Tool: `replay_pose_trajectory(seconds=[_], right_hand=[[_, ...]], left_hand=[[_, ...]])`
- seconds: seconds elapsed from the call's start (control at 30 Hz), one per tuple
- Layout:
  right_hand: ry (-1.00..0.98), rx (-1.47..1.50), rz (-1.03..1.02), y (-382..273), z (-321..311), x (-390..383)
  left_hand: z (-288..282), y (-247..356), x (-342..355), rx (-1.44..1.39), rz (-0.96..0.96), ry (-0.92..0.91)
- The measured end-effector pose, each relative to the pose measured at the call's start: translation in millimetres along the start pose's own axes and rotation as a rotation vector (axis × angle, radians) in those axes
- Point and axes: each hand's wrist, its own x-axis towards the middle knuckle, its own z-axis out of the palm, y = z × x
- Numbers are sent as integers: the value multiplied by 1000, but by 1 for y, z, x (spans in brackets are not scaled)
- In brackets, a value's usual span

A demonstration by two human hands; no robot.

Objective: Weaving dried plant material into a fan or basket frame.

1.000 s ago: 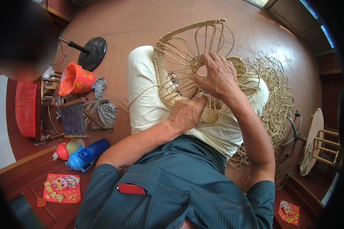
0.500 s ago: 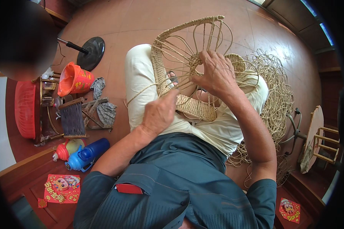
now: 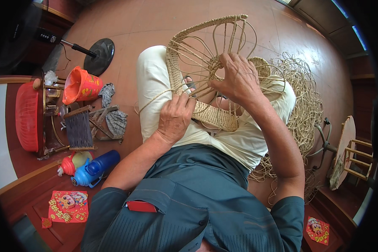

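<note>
the right hand (image 3: 239, 79) pinches the woven piece (image 3: 172, 63), likely light and bendy. grab its firmer-looking band (image 3: 217, 118) beside the left hand (image 3: 174, 118), whose grip i can't tell.

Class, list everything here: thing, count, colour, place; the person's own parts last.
Woven piece: 1, tan, middle
Cord heap: 1, tan, right
Fan: 1, black, upper left
Bucket: 1, orange, left
Basin: 1, red, far left
Stool: 1, wood and grey, left
Cloths: 2, grey, by the stool
Flasks: 2, blue and pink-green, lower left
Posters: 2, red, lower left, lower right
Metal stand: 1, dark, right
Round board: 1, pale wood, right
Shirt: 1, dark teal, lower middle
Packet: 1, red, in shirt pocket
Trousers: 1, cream, middle
Sandal: 1, dark, behind woven piece
Forearms: 2, bare, lower middle
Left hand: 1, bare, at woven piece
Right hand: 1, bare, on woven piece
</note>
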Motion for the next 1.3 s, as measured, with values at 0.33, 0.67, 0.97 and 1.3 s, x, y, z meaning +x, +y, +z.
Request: replay_pose_trajectory(seconds=[0.33,0.67,0.97,1.3], right_hand=[[22,0,-24,4,3,1],[18,-29,-44,8,10,0],[6,-24,-41,8,2,1],[128,-104,-178,16,-6,-8]], left_hand=[[0,6,8,-140,-94,-34],[15,1,8,-64,-31,41],[6,30,21,-93,128,172],[40,97,27,-638,-36,-400]])
